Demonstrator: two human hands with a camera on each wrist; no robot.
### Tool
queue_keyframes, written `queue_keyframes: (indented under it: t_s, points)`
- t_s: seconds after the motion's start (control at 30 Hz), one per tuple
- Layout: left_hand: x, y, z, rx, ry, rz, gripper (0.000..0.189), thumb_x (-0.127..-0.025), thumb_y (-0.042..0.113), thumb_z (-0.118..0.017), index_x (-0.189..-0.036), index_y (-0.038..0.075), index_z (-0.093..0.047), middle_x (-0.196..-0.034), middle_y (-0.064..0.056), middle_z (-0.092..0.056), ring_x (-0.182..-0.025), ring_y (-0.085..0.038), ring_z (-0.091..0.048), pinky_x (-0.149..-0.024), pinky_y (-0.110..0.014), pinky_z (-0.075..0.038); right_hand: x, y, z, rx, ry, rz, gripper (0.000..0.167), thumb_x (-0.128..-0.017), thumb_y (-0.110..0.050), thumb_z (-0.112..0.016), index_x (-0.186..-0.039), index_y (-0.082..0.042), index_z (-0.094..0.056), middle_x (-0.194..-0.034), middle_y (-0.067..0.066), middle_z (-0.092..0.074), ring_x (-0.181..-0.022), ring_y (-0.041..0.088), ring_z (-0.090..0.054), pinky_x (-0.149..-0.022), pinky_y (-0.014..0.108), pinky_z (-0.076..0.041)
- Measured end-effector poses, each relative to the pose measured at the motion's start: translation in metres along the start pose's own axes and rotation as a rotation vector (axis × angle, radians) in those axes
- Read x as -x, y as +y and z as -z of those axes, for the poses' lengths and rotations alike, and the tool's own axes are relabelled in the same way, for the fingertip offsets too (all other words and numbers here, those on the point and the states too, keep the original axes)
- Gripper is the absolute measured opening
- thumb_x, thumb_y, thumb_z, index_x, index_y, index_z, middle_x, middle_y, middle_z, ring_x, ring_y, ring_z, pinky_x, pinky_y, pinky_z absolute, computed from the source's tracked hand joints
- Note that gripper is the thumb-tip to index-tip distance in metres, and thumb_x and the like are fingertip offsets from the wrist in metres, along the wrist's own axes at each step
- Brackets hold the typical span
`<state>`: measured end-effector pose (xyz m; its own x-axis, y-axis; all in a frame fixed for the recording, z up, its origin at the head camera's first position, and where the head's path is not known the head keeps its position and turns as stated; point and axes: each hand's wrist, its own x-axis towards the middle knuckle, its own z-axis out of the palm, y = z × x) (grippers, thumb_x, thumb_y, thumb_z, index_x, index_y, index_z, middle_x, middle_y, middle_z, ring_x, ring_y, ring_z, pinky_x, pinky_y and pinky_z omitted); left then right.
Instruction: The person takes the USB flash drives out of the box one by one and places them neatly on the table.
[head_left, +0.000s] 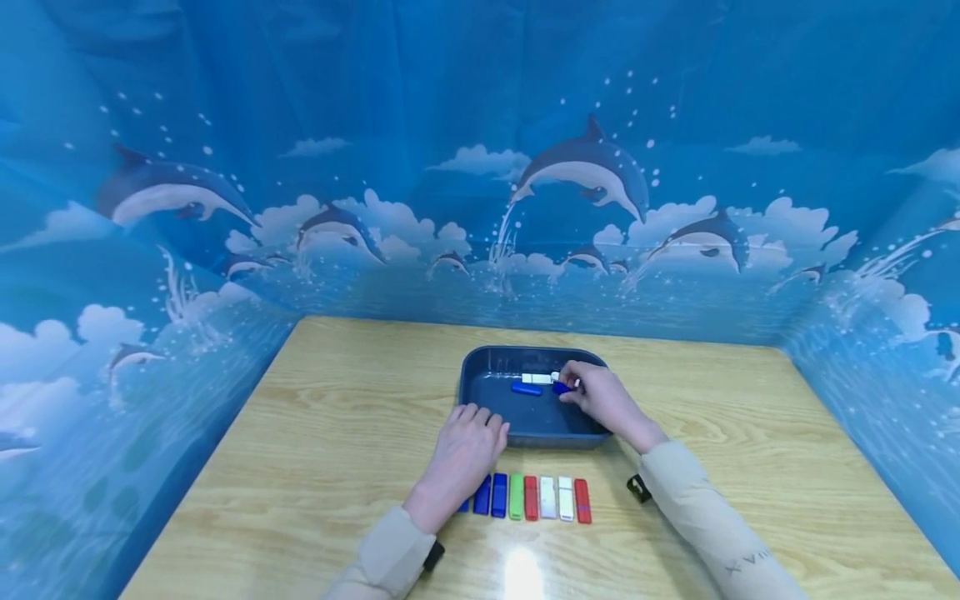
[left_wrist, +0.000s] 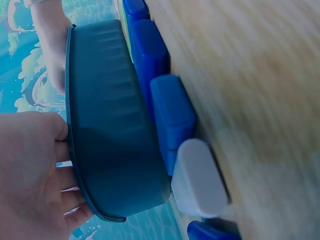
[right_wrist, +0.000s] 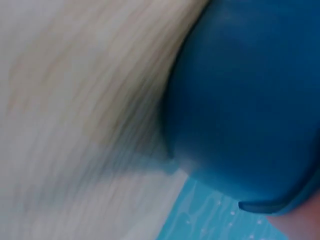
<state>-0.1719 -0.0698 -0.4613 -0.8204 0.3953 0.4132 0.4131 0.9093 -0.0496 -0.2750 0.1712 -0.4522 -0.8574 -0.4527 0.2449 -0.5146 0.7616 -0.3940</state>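
A dark blue tray (head_left: 525,439) stands on the table, with a blue USB stick (head_left: 527,388) and a white USB stick (head_left: 536,379) lying inside. My right hand (head_left: 600,396) reaches over its right side and pinches another blue USB stick (head_left: 560,387) between thumb and fingers. A white piece shows beside those fingertips. At the near left corner, my left hand (head_left: 468,442) holds the tray's rim, its fingers (left_wrist: 67,176) hooked over the edge in the left wrist view. The right wrist view shows mostly the tray's outer wall (right_wrist: 240,100); the right fingers are hidden there.
A row of several USB sticks lies before the tray: blue (head_left: 499,495), green (head_left: 516,497), red (head_left: 582,501) and white (head_left: 566,498). The left forearm covers the row's left end, where the left wrist view shows a white stick (left_wrist: 197,177). A dolphin-print curtain (head_left: 420,167) surrounds the table.
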Motion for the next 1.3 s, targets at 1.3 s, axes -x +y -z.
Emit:
queue_keyframes:
  t_s: [1.3]
  points:
    - [0.0, 0.0, -0.002, 0.0, 0.024, -0.007, 0.025, -0.102, 0.031, -0.059, -0.093, 0.013, -0.074, -0.087, 0.0, -0.073, -0.088, -0.019, -0.066, -0.092, -0.037, -0.053, 0.078, -0.038, 0.03, -0.644, 0.035, -0.368, 0.038, -0.096, -0.007, -0.07, -0.131, 0.001, -0.058, -0.111, 0.017, -0.066, -0.087, 0.022, -0.068, -0.073, 0.039, -0.061]
